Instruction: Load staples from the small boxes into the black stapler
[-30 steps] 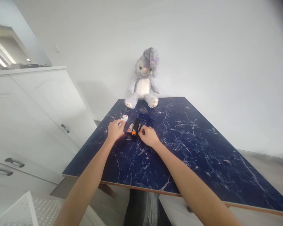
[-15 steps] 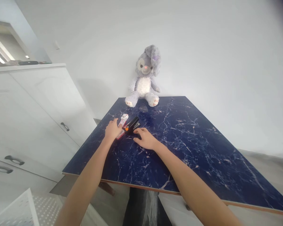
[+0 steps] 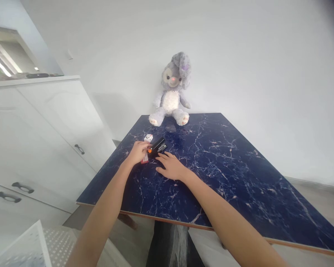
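Note:
A black stapler [image 3: 159, 144] with a silver strip and an orange part at its near end lies on the dark blue marbled table [image 3: 225, 178]. My left hand [image 3: 138, 152] is at the stapler's left side, fingers bent and drawn together against its near end; the exact grip is partly hidden. Beneath and beside that hand, a red-and-white box [image 3: 144, 159] shows in part. Just beyond the fingers sits a small white box [image 3: 148, 138] with dark print. Low over the table, my right hand [image 3: 171, 166] has its fingers spread, tips close to the stapler's right side.
A grey plush toy [image 3: 171, 94] sits at the table's far edge against the white wall. To the left stands a white cabinet [image 3: 55, 126] with dark handles. A white perforated item [image 3: 55, 243] is low at the left.
My left hand has shifted right from the red-and-white box to the stapler's near end, its fingers drawing together. My right hand's fingers have spread flatter beside the stapler.

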A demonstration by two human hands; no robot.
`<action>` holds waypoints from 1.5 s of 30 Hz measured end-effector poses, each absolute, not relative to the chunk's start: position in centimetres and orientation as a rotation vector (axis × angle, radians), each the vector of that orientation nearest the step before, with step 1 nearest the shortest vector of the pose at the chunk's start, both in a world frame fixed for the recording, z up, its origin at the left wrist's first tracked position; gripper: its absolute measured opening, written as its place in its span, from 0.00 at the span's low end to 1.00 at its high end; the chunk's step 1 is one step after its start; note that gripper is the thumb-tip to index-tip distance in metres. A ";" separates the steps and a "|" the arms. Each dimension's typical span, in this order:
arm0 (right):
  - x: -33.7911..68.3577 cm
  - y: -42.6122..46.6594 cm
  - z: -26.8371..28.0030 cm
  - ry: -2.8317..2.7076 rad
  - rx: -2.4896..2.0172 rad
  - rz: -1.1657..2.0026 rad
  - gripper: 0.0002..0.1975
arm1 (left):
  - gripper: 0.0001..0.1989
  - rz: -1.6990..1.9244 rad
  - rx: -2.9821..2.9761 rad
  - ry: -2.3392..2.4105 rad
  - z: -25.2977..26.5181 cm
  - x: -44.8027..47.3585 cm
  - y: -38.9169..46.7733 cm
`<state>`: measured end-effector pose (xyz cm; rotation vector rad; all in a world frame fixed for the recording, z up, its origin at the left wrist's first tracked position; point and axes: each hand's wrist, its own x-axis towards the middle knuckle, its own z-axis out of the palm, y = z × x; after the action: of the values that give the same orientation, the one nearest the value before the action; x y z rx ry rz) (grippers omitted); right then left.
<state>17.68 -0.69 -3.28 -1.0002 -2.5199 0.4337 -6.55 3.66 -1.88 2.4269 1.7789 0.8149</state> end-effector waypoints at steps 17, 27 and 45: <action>17.5 -0.2 -4.2 -2.517 -0.968 0.365 0.28 | 0.13 0.775 2.375 1.720 -1.2 -6.9 3.6; 17.2 -0.8 -3.8 -2.541 -1.058 0.350 0.28 | 0.14 0.519 2.124 2.334 1.9 -6.1 1.1; 15.3 0.0 -3.8 -2.174 -1.201 0.437 0.32 | 0.11 1.174 2.457 1.956 5.2 -3.8 -1.4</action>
<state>15.34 0.01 -3.84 -1.2011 -2.1738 0.4371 -3.82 -1.40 5.20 2.4570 1.9558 1.1743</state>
